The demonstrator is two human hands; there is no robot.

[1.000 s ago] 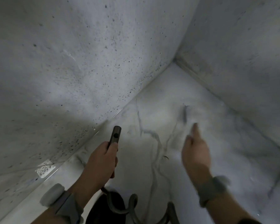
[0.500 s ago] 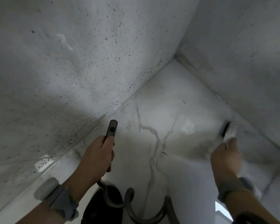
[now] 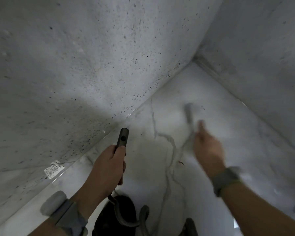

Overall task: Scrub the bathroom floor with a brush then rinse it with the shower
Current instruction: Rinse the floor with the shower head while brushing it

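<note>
My left hand [image 3: 109,165] grips a dark, stick-shaped shower head [image 3: 122,137] that points at the foot of the left wall. Its grey hose [image 3: 126,217] coils down behind my wrist. My right hand [image 3: 207,149], blurred with motion, holds a brush [image 3: 188,114] whose grey handle reaches forward over the white marble floor [image 3: 245,150]. The brush's bristle end is smeared and hard to make out. The two hands are well apart.
A speckled grey wall [image 3: 92,65] rises on the left and a plainer wall [image 3: 262,57] on the right; they meet in a corner ahead. A dark round object [image 3: 116,218] sits on the floor below my left wrist. Grey veins run across the floor.
My right hand with the brush has swung back left from the right wall toward the middle of the floor. The left hand and the shower head have hardly moved.
</note>
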